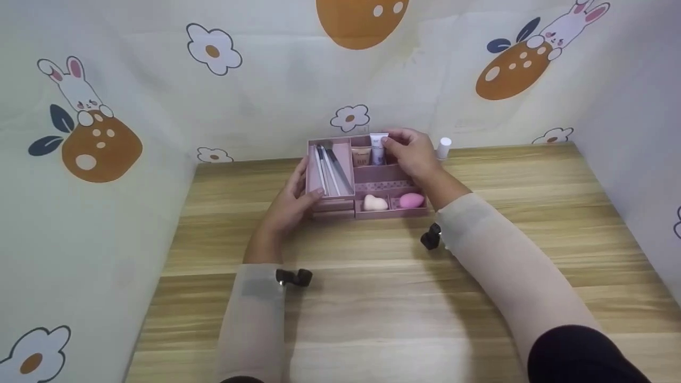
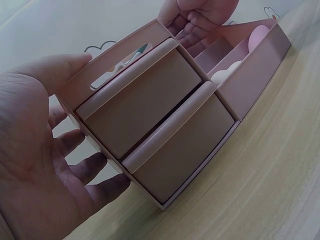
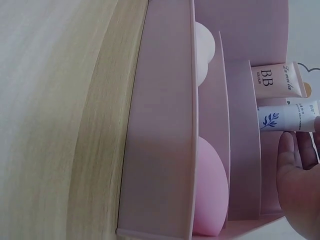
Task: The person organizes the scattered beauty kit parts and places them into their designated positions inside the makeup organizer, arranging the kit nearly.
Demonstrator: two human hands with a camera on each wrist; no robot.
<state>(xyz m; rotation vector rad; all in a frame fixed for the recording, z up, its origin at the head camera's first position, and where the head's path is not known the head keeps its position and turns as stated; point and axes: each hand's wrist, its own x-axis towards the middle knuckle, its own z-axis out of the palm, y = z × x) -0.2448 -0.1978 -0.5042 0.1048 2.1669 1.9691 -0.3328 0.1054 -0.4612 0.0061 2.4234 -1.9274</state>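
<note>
A pink makeup organizer [image 1: 383,214] stands against the back wall. My left hand [image 1: 290,207] grips its left side, thumb at the top front edge and fingers along the side wall. With my right hand [image 1: 416,154] I pinch the upper end of a white tube [image 1: 378,150] printed with a blue leaf, in the back compartment. Left of that tube stands a beige BB cream tube [image 3: 277,81]. Makeup brushes [image 1: 331,173] lie in the upper left tray. A pale sponge [image 1: 375,202] and a pink makeup sponge [image 1: 411,200] sit in the front compartments.
To the right of the organizer, by the wall, stands a small white-capped container [image 1: 444,148]. Two drawers [image 2: 182,145] are closed in the organizer's left part. Patterned walls [image 1: 266,106] enclose the wooden table [image 1: 372,298] at the back and sides.
</note>
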